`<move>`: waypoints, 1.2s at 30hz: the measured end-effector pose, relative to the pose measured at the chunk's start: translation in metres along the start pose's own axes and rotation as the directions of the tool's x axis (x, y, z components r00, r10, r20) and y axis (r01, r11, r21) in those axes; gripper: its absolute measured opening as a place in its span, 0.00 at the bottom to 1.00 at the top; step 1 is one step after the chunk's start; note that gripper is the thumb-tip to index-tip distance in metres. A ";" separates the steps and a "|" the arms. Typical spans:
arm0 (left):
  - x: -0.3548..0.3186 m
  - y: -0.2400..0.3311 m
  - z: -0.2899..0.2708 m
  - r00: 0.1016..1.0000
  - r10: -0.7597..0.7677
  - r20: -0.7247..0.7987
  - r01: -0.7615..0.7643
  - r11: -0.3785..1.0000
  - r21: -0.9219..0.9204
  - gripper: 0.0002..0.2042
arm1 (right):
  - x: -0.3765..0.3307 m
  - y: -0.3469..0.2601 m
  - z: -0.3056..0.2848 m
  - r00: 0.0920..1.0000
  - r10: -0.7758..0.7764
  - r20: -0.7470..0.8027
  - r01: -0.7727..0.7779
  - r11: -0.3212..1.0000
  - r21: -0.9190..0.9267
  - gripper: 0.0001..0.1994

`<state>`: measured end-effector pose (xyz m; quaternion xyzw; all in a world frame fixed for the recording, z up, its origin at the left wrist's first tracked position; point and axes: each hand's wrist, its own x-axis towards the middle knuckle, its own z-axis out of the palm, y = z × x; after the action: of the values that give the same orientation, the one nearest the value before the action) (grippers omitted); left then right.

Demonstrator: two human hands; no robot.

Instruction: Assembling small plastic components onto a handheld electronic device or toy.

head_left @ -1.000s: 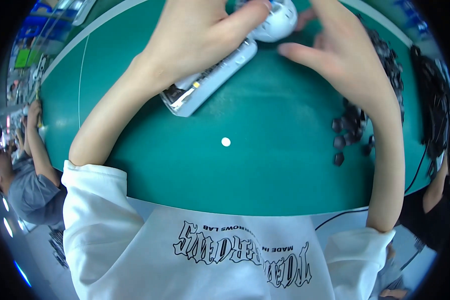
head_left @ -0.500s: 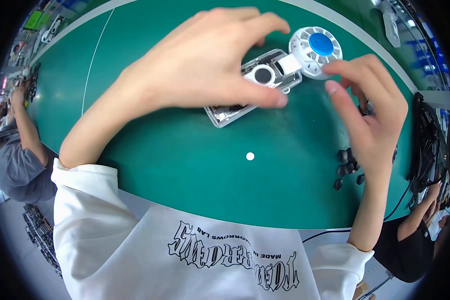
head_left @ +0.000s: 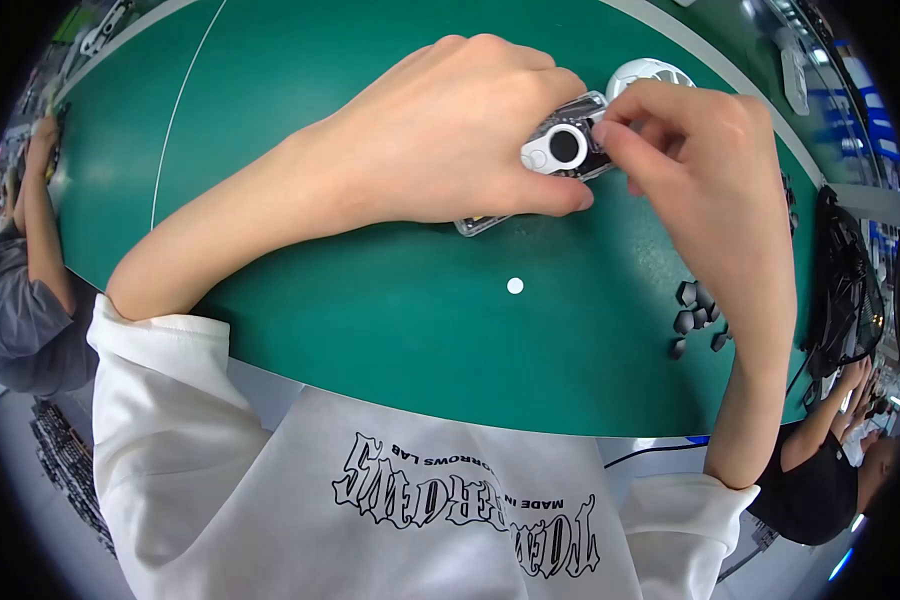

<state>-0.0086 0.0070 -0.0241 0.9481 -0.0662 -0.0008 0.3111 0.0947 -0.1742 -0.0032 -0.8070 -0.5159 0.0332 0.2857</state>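
My left hand is wrapped over a clear-cased device, thumb along its near edge and fingers on the far side. A white ring with a black centre and dark inner parts show through the casing. My right hand has thumb and index finger closed together at the device's right end; what they pinch, if anything, is hidden. Behind my right hand, a white round slotted dispenser-like disc shows only its far rim.
Several small black pieces lie on the green tabletop by my right forearm. A white round dot is near the middle. Black bundled material is beyond the right edge. Other people sit at both sides.
My right hand has moved left and closed its fingers at the device's end, covering most of the round disc. The device has shifted slightly right with my left hand.
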 end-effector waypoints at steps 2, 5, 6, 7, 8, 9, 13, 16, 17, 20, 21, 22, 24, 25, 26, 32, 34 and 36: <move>-0.001 -0.002 0.002 1.000 0.007 -0.019 -0.007 1.000 -0.001 0.25 | 0.000 -0.001 -0.002 0.999 0.016 0.032 -0.017 1.000 0.018 0.05; -0.004 -0.005 0.003 0.998 0.019 -0.055 -0.019 1.000 -0.003 0.24 | 0.003 -0.010 -0.005 0.994 0.052 0.099 -0.057 0.997 0.049 0.05; -0.005 -0.007 0.002 0.999 0.014 -0.029 -0.014 1.000 -0.004 0.23 | 0.004 -0.014 -0.005 0.979 0.143 0.144 -0.157 0.983 0.092 0.06; -0.007 -0.008 0.001 1.000 0.010 -0.004 -0.010 1.000 -0.005 0.23 | 0.006 -0.017 -0.005 0.954 0.231 0.193 -0.257 0.958 0.126 0.06; -0.008 -0.010 0.002 1.000 0.011 0.021 -0.011 1.000 -0.010 0.23 | 0.007 -0.021 -0.004 0.916 0.319 0.242 -0.360 0.921 0.149 0.07; -0.010 -0.012 0.004 1.000 0.010 0.003 -0.010 1.000 -0.026 0.23 | 0.007 -0.024 -0.003 0.915 0.316 0.252 -0.355 0.926 0.128 0.07; -0.021 -0.021 0.009 0.998 0.055 -0.033 -0.055 0.998 -0.004 0.23 | 0.008 -0.029 0.002 0.876 0.382 0.295 -0.428 0.897 0.113 0.08; -0.031 -0.029 0.013 0.982 0.137 -0.128 -0.132 0.990 0.048 0.21 | 0.010 -0.033 0.008 0.852 0.417 0.317 -0.477 0.868 0.139 0.08; -0.034 -0.032 0.015 0.980 0.136 -0.142 -0.132 0.991 0.039 0.21 | 0.009 -0.036 0.012 0.850 0.417 0.321 -0.474 0.872 0.123 0.08; -0.035 -0.027 0.006 0.997 0.055 0.055 -0.056 0.998 0.027 0.20 | 0.009 -0.043 0.012 0.839 0.471 0.271 -0.507 0.859 0.076 0.09; -0.037 -0.027 0.005 0.998 0.050 0.038 -0.051 0.998 0.021 0.20 | 0.011 -0.045 0.014 0.842 0.463 0.277 -0.497 0.866 0.062 0.09; -0.039 -0.027 0.004 0.998 0.043 0.039 -0.044 0.999 0.024 0.20 | 0.013 -0.047 0.015 0.843 0.458 0.280 -0.490 0.870 0.053 0.09; -0.038 -0.026 0.005 0.998 0.043 0.040 -0.044 0.999 0.023 0.20 | 0.014 -0.048 0.012 0.843 0.460 0.280 -0.485 0.874 0.026 0.09; -0.039 -0.025 0.006 0.999 0.046 0.026 -0.046 0.999 0.013 0.20 | 0.014 -0.049 0.011 0.843 0.459 0.282 -0.481 0.877 0.008 0.09; -0.040 -0.025 0.005 0.998 0.057 0.014 -0.058 0.998 0.019 0.20 | 0.014 -0.050 0.013 0.855 0.450 0.258 -0.464 0.886 -0.010 0.08; -0.038 -0.023 0.004 0.996 0.091 -0.014 -0.090 0.994 0.060 0.19 | 0.011 -0.063 0.015 0.950 0.281 0.135 -0.249 0.945 -0.211 0.07; -0.038 -0.024 0.004 0.994 0.105 -0.042 -0.103 0.993 0.056 0.19 | 0.014 -0.064 0.015 0.948 0.283 0.147 -0.239 0.936 -0.257 0.07; -0.037 -0.025 0.005 0.987 0.131 -0.091 -0.127 0.991 0.053 0.18 | 0.017 -0.065 0.014 0.942 0.290 0.168 -0.221 0.914 -0.339 0.07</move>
<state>-0.0424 0.0284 -0.0441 0.9478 -0.1127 0.0657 0.2910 0.0447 -0.1339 0.0217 -0.8945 -0.4316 0.0747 0.0890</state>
